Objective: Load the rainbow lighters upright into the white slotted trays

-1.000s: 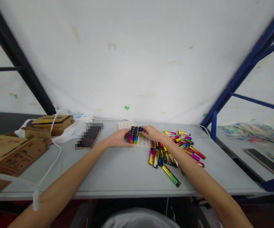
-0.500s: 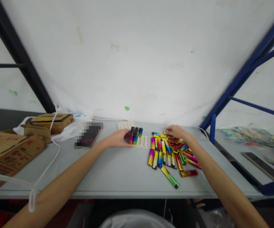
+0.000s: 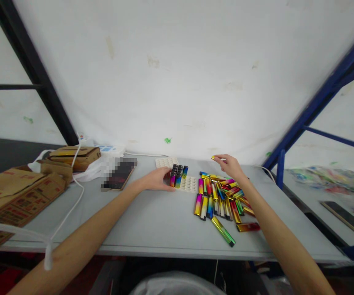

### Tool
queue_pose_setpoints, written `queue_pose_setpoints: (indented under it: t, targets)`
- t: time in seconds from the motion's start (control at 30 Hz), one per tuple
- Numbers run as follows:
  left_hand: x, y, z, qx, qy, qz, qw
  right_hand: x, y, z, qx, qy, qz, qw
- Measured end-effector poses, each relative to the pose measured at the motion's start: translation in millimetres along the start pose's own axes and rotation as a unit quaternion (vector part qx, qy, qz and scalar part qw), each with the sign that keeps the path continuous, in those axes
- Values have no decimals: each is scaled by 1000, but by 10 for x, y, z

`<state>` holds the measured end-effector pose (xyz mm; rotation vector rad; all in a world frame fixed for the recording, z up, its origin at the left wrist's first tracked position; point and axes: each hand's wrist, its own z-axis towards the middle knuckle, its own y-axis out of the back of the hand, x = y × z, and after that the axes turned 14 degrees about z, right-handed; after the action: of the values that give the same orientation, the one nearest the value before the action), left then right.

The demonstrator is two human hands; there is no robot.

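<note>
A white tray with round holes point(image 3: 189, 184) lies on the grey table point(image 3: 152, 217). Several rainbow-coloured lighters point(image 3: 178, 175) stand upright in its left part. My left hand point(image 3: 157, 180) rests against the tray's left side, fingers curled by the standing lighters. My right hand point(image 3: 229, 164) is raised above the far end of a loose pile of shiny lighters point(image 3: 221, 197), and it pinches one gold lighter point(image 3: 214, 157) in its fingertips.
A phone point(image 3: 120, 175) lies left of the tray. Cardboard boxes point(image 3: 17, 192), a white bag and a white cable sit at the left end. A second white tray point(image 3: 165, 162) lies behind the first. Blue rack posts point(image 3: 314, 102) rise at the right.
My right hand left the tray, went to the lighter pile, and now has lifted one gold lighter off it. My left hand has stayed by the tray.
</note>
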<state>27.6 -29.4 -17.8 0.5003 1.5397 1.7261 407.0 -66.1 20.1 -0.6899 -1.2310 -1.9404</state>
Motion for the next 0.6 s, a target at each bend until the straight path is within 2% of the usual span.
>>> queue_pose_setpoints:
  t: [0.1,0.2,0.27,0.43,0.6]
  targets:
    - [3,-3,3,7,5,-1,1000,200,-137,-52,-9,-10,161,987]
    - [0,3,1,7,5,-2,1000,375,-315,-131,-24,-17,318,948]
    - [-5,10,-6,5,7,-4,1000,451,-439,-192,-47,-27,383,922]
    - [-24,28,-23,1,7,-13,1000,514,-662,-334,-46,-66,429,900]
    - [-35,41,-16,4,3,-20,1000,569,-725,-442,46,-72,426,900]
